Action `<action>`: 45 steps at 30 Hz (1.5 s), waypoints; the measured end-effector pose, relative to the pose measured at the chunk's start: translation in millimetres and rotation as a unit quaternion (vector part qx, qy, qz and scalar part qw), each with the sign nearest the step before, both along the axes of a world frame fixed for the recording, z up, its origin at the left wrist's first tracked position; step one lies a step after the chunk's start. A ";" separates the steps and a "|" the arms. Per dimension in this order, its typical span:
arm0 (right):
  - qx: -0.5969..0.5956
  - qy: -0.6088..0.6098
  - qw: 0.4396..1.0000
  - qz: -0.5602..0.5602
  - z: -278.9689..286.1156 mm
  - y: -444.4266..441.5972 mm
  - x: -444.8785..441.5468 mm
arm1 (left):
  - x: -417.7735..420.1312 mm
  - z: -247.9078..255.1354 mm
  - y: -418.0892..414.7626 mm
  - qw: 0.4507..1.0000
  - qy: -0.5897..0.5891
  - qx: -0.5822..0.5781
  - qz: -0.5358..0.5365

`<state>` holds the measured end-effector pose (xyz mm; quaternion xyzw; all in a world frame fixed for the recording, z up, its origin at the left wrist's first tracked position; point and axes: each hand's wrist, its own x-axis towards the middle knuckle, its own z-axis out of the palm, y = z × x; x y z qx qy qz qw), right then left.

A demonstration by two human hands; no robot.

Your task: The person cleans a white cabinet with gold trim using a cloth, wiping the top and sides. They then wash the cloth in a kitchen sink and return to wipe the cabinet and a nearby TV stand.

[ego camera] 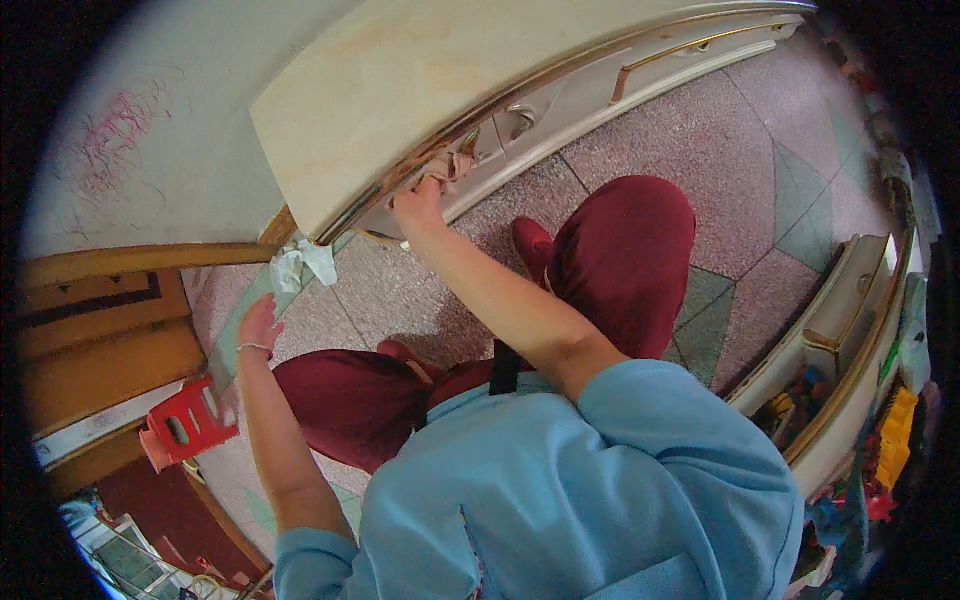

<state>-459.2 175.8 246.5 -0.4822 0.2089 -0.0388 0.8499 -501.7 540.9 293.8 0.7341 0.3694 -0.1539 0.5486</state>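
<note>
My right hand (420, 201) holds a crumpled beige cloth (450, 166) against the front of a low cream cabinet (360, 142) with gilded trim. The cloth lies just under the cabinet's top edge, beside a curved metal handle (470, 140); whether it touches the handle I cannot tell. A second ornate handle (521, 120) sits farther right on the drawer front. Out to the left, my left hand (260, 328) is in the air with nothing in it, its fingers apart and a bracelet at the wrist. White plastic or paper wrapping (304, 266) lies on the floor by the cabinet's near corner.
A red plastic stool (187, 424) stands at the left, near a wooden doorway (112, 322). Behind me at right is another cream cabinet (795, 330) with toys (802, 390) on its open shelf. Speckled floor tiles (645, 142) stretch to the right. Red scribbles mark the wall (112, 142).
</note>
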 end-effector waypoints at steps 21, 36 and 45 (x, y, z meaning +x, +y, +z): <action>-0.110 -0.165 0.974 -0.105 -82.5 -68.5 19.3 | -21.9 0.3 15.7 0.996 -0.021 0.061 -0.058; -0.348 -0.127 0.897 -0.241 -85.8 -80.2 40.7 | -43.4 4.8 18.9 0.989 -0.029 0.081 -0.123; -0.345 0.005 0.921 -0.179 -106.2 -89.6 62.5 | -25.5 10.3 7.9 0.987 -0.049 0.094 -0.124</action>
